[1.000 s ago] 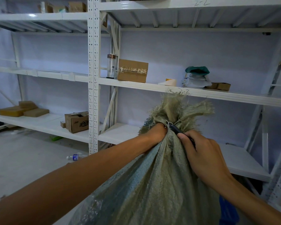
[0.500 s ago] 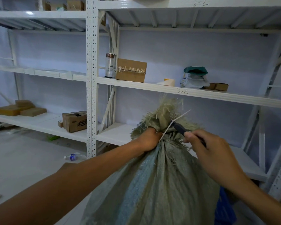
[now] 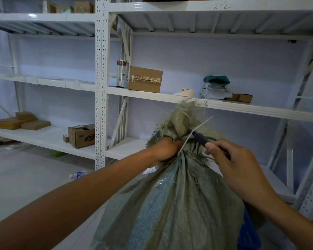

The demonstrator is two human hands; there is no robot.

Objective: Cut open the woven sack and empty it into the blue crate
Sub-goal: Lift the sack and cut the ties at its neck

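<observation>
Since half a second ago the right hand (image 3: 242, 165) has drawn slightly back toward 4 o'clock, and the white tie (image 3: 194, 135) still sticks out loose at the neck. Head view: the left hand (image 3: 165, 149) is fisted around the gathered neck of the woven sack (image 3: 179, 204), which fills the lower centre. Right-hand fingers pinch a dark-handled cutter (image 3: 201, 138), its tip at the tie. At 5 o'clock, a sliver of the blue crate (image 3: 249, 233) shows behind the sack.
</observation>
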